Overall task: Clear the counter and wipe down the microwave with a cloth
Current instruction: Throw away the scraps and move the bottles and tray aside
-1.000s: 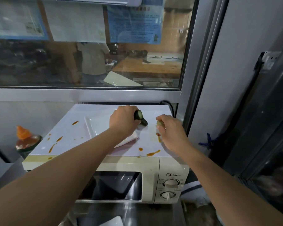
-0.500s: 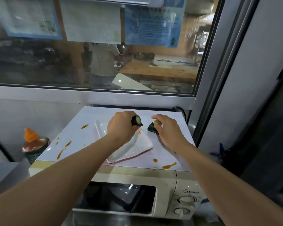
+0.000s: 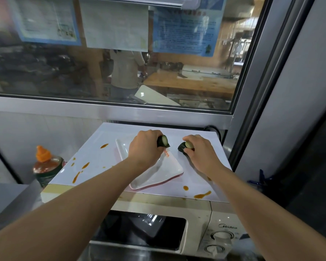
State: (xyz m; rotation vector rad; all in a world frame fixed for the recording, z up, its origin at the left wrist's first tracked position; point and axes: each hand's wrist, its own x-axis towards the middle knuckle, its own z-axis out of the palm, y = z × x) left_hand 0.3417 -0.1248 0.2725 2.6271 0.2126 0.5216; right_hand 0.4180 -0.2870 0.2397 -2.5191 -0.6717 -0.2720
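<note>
A cream microwave (image 3: 222, 219) stands below me, its white top (image 3: 94, 159) spattered with orange sauce. On that top lies a white rectangular plate (image 3: 164, 172). My left hand (image 3: 145, 147) hovers over the plate's far end, closed on a dark green cucumber piece (image 3: 163, 141) with a pale cut face. My right hand (image 3: 199, 153) rests on the top just right of the plate, fingers closed on a second cucumber piece (image 3: 184, 146).
An orange-capped sauce bottle (image 3: 46, 166) stands left of the microwave. A window with a metal frame (image 3: 109, 110) rises right behind it, and a grey wall panel (image 3: 282, 102) closes the right side. Sauce drips (image 3: 201, 194) mark the top's front right corner.
Both hands have drawn slightly apart with a cucumber piece in each. The left piece has come up over the plate's end. My head has moved closer and tilted up.
</note>
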